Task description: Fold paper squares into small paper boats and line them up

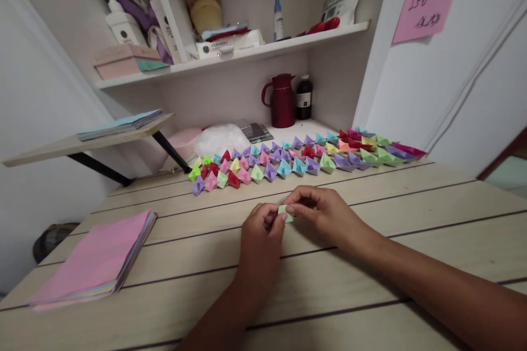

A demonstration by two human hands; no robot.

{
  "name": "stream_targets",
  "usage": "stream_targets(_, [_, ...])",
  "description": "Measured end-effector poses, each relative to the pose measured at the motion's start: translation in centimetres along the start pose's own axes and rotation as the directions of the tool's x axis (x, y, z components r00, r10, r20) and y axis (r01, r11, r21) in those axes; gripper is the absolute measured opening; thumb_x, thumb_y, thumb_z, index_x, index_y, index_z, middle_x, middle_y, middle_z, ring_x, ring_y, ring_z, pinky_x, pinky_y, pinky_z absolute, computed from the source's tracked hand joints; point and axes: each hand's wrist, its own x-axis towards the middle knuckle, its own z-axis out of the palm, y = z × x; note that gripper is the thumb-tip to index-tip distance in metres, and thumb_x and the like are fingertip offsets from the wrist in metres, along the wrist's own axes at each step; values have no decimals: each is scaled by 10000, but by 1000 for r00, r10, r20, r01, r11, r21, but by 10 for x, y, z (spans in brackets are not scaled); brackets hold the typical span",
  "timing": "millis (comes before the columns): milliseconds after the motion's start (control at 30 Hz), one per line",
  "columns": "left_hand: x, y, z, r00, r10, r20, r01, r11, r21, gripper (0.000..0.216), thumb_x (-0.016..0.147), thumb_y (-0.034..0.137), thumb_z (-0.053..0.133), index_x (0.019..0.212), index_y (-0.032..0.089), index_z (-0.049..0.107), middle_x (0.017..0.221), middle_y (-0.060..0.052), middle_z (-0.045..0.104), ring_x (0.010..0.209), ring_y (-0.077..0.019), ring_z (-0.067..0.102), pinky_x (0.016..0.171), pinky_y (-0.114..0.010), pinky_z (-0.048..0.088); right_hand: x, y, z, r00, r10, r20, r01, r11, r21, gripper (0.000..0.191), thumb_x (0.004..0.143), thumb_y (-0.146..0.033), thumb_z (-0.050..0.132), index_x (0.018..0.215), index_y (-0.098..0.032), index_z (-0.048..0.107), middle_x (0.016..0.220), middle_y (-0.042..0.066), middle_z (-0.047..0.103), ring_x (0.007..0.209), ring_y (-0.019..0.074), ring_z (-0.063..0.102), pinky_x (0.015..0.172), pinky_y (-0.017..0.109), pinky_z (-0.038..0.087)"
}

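My left hand (pixel 261 233) and my right hand (pixel 323 214) meet at the middle of the wooden table (pixel 370 285). Both pinch a small pale green folded paper piece (pixel 285 212) between their fingertips, just above the tabletop. Beyond the hands, rows of several small folded paper boats (pixel 296 159) in many colours stretch across the far side of the table. A stack of coloured paper sheets (pixel 96 260), pink on top, lies at my left.
At the back stand a dark red jug (pixel 282 100) and a dark bottle (pixel 304 97). A white shelf (pixel 230 57) above carries boxes and bottles. A small side shelf with paper (pixel 119 125) sticks out at left. A pink note (pixel 427 3) hangs on the right wall.
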Motion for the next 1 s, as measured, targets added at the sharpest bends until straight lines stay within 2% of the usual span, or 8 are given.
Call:
stream_targets(100, [-2,2,2,997,-70,16,71,991,-115,108,798,287,594,812,183,619,717,-6,638,681,-150,591,638,-247,436,0,1,4,993,115,10,-115,970,212,113,726,-296,657,740,-183,661,713,11,658,680,157,557,665,291,419])
stream_targets(267, [-1,6,1,990,-139,38,144,953,-268,139,776,293,628,811,160,650,729,-24,665,684,-144,588,654,-243,444,-3,-2,10,958,279,65,-275,829,486,204,651,-336,745,721,-172,645,626,-17,591,578,115,484,587,266,381])
stream_targets(500, [2,9,-7,974,-174,147,220,886,-409,169,775,303,652,811,138,665,700,-22,648,633,-105,543,643,-217,424,-2,1,4,919,287,270,-393,642,658,233,649,-315,801,741,-148,668,676,0,632,613,100,534,629,251,413])
stream_targets(600, [4,6,-11,965,-167,202,240,875,-421,195,771,320,662,819,131,668,669,-21,638,632,-103,540,653,-220,423,0,1,1,908,255,332,-418,608,675,216,647,-292,806,733,-146,673,681,0,637,623,100,548,648,251,433])
stream_targets(700, [5,7,-12,963,-183,197,250,882,-400,203,746,329,685,803,133,678,636,-14,636,617,-101,542,647,-218,420,-1,1,2,911,259,322,-412,631,658,216,661,-305,794,735,-153,660,686,1,635,642,113,568,656,259,446])
stream_targets(800, [4,8,-9,971,-194,136,232,896,-379,197,709,315,711,794,139,689,654,-16,652,618,-110,566,642,-221,431,-2,4,5,937,260,235,-349,752,559,216,714,-352,741,790,-175,643,716,1,630,649,128,567,636,272,441])
stream_targets(900, [4,5,-4,974,-195,115,225,897,-380,182,686,293,716,787,144,689,674,-21,663,623,-124,593,637,-232,449,-1,10,7,988,121,95,-144,944,298,186,782,-339,661,908,-203,644,804,10,639,719,148,563,675,289,434])
stream_targets(1000, [6,0,-2,976,-176,132,213,901,-377,149,695,269,693,785,151,684,682,-22,669,630,-130,612,634,-233,453,0,14,5,1000,-7,26,4,996,94,236,807,-285,613,1033,-222,627,955,30,642,851,176,577,762,312,436])
